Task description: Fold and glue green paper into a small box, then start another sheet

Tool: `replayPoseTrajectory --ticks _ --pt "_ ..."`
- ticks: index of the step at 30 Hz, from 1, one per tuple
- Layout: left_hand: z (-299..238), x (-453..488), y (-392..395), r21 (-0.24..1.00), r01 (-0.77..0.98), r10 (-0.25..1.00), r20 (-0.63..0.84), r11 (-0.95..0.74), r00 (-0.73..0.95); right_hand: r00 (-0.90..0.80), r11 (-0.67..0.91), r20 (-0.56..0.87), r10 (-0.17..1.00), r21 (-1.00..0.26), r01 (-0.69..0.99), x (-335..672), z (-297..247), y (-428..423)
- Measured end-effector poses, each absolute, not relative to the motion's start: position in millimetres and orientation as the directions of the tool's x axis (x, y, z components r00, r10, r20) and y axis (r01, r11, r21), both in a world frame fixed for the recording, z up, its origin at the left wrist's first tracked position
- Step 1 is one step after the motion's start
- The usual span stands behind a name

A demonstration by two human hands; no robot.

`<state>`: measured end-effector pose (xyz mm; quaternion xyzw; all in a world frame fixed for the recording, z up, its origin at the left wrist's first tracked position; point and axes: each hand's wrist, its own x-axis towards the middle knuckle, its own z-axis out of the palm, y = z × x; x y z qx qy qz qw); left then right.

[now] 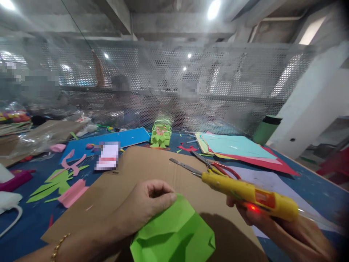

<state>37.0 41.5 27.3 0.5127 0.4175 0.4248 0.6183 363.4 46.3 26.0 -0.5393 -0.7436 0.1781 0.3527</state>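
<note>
My left hand (141,207) is curled closed, pinching the upper corner of a folded bright green paper (174,234) that lies on a brown cardboard sheet (131,171). My right hand (272,227) is wrapped round a yellow glue gun (248,194) with a red light lit on its body. The gun's nozzle points left, above the cardboard and apart from the green paper. Red-handled scissors (207,165) lie on the cardboard just behind the gun's nozzle.
A stack of coloured paper sheets (237,147) lies at the back right. A green paper basket (161,134) stands mid-back beside a blue sheet (109,142). Pink and green paper cut-outs (64,182) are scattered left. A green cylinder (267,129) stands by the perforated screen, with people behind it.
</note>
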Motion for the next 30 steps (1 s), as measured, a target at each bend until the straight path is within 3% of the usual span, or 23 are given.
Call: replayPoseTrajectory --ticks 6,11,18,25,30 --pt "33.3 40.7 40.3 0.970 -0.182 0.961 -0.113 0.162 0.253 -0.261 0.371 0.265 0.928 -0.618 0.693 358.4 33.7 51.1" --pt "29.8 42.4 43.5 0.966 -0.179 0.963 -0.142 0.185 0.227 -0.298 0.383 0.245 0.923 -0.674 0.632 343.7 43.8 55.3" --pt "18.6 42.2 40.6 0.931 -0.240 0.924 -0.189 0.277 0.331 -0.338 0.391 0.243 0.909 -0.779 0.491 310.3 56.7 53.9" --pt "22.2 44.9 33.0 0.952 -0.163 0.937 -0.207 0.260 0.283 -0.296 0.289 0.178 0.939 -0.873 0.392 299.4 49.6 55.7" --pt "19.0 44.9 38.2 0.981 -0.079 0.957 -0.155 0.179 0.247 -0.364 0.301 0.150 0.919 -0.863 0.405 296.5 47.6 53.4"
